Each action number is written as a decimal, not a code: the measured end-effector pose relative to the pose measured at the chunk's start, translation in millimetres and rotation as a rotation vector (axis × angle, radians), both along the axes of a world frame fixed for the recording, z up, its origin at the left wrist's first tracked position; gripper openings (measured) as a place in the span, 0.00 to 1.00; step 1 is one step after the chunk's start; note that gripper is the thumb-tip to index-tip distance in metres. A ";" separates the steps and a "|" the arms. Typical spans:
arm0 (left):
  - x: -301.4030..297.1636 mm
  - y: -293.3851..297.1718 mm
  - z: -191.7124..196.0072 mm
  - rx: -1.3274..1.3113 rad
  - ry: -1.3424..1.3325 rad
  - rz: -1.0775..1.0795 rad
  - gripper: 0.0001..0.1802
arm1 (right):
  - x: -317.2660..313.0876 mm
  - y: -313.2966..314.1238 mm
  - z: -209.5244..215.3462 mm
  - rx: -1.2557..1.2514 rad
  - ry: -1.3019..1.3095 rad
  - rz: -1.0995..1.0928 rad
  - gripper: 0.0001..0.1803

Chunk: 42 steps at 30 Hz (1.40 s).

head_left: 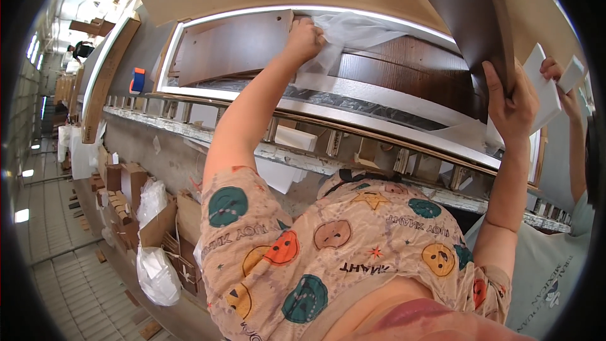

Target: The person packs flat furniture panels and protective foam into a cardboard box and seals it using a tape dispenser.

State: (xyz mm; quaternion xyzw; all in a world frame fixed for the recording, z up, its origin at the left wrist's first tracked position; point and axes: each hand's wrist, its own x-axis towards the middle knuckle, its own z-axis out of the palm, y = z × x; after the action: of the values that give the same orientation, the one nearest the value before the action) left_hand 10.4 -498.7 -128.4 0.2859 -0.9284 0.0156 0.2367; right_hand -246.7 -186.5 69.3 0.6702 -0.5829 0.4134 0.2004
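Note:
My right hand grips the lower end of a long dark brown board, which is raised and tilted over the right part of an open carton with white edging. My left hand is closed over the carton, at the right end of a brown wood-look panel with small holes. Against its fingers lies a crumpled translucent packing sheet; what the fingers grip is hidden. More dark brown boards lie inside, right of the sheet. A white foam strip runs along the carton's near side.
The carton rests on a roller conveyor. At right, a co-worker's hands hold white foam pieces. A blue-and-orange tape dispenser stands left of the carton. Cardboard scraps and bagged white packing lie at lower left.

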 end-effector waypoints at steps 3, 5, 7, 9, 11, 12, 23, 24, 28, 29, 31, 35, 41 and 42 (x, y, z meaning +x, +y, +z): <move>-5.5 -9.7 3.1 0.434 0.175 0.306 0.10 | 2.9 -2.6 -2.0 0.034 -0.030 -0.024 0.13; -12.0 2.1 13.2 0.509 0.261 0.285 0.10 | -0.4 -1.4 -2.1 0.029 -0.023 -0.030 0.13; -13.4 7.3 16.3 0.610 0.359 0.256 0.11 | -2.3 -0.4 -1.2 0.033 -0.014 -0.047 0.13; -9.4 16.3 15.5 0.531 0.376 0.273 0.10 | 0.2 -2.7 2.8 0.032 -0.008 -0.052 0.14; -14.5 36.8 31.9 0.573 0.505 0.273 0.10 | 6.4 -6.1 5.1 0.007 -0.009 -0.028 0.14; -24.0 46.9 41.4 0.557 0.546 0.185 0.08 | 9.5 -7.8 6.7 0.009 -0.008 -0.031 0.14; -34.6 119.0 50.0 0.120 -0.471 -0.240 0.08 | 32.2 -33.7 7.5 0.074 -0.016 0.101 0.15; -31.0 120.5 46.7 0.119 -0.474 -0.239 0.08 | 36.3 -38.8 6.7 0.095 -0.020 0.118 0.14; -33.2 121.5 54.6 0.237 0.007 -0.380 0.12 | 40.2 -52.1 -8.3 0.259 0.070 0.145 0.16; -27.7 118.5 70.0 0.338 0.338 -0.275 0.17 | 39.9 -54.3 -13.3 0.289 0.093 0.150 0.16; -23.6 82.6 73.9 -0.123 0.301 -0.006 0.37 | 43.0 -60.5 -21.6 0.288 0.125 0.131 0.15; -6.8 29.0 42.9 -0.028 0.025 0.208 0.29 | 51.2 -75.3 -16.7 0.248 0.174 0.139 0.14; -60.1 57.0 30.2 0.203 -0.309 0.018 0.09 | 47.7 -91.3 -19.8 0.209 0.261 0.062 0.13; -62.1 63.2 28.5 0.206 -0.307 0.028 0.09 | 47.7 -91.9 -19.6 0.237 0.266 0.046 0.14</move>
State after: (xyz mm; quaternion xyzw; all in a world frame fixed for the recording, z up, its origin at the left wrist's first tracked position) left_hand -51.7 -435.5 -99.9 0.3156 -0.9463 -0.0326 0.0614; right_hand -199.0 -278.4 49.7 0.7510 -0.5805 0.2541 0.1860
